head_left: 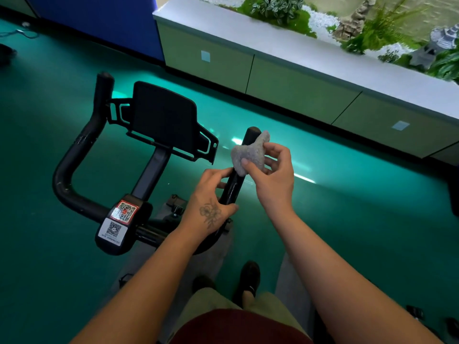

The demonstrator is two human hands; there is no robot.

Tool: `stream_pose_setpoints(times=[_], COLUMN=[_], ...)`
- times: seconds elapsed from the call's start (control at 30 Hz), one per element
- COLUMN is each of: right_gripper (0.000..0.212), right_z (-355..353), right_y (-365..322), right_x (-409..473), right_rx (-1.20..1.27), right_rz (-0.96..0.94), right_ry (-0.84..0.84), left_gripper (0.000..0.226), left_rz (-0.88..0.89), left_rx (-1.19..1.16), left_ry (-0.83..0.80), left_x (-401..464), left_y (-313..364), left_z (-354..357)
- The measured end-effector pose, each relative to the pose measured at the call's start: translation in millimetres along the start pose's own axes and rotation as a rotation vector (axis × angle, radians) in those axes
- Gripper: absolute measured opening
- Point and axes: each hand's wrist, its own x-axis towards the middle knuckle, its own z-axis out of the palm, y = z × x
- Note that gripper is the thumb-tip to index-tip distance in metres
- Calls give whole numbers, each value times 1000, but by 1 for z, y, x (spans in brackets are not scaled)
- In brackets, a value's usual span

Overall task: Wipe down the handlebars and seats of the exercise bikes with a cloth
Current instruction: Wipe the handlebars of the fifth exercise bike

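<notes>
Teal floor [323,232] gleams beneath bike [119,219], beside planter ledge [285,43].

Both forearms are bare from the lower edge of the view up to the wrists; no sleeves, watch or bracelets show. The left hand [211,209] carries a dark line tattoo [210,213] of a flower with stem and leaves across its back. The right hand [269,175] has no markings on the side that shows; its nails are short and plain. Lower down there is a dark red top [238,327] and khaki shorts [211,302]. The shoes [248,276] are black, one with a small white mark by its opening.
</notes>
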Motion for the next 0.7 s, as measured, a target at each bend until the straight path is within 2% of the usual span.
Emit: stream_pose_setpoints(times=[0.2, 0.43, 0.7], right_gripper=[52, 46, 45], right_z=[-1, -6, 1], right_y=[-14, 18, -8], right_x=[22, -12, 17], right_rx=[-3, -51, -12], right_rz=[-18, 80, 48], right_ry=[-13, -90, 4], left_gripper=[83, 74, 77], left_rz=[-6, -36, -40], left_rx=[-47, -51, -87], left_ry=[27, 19, 6], left_x=[-2, -1, -2], left_y=[1, 1, 2], left_z=[1, 1, -1])
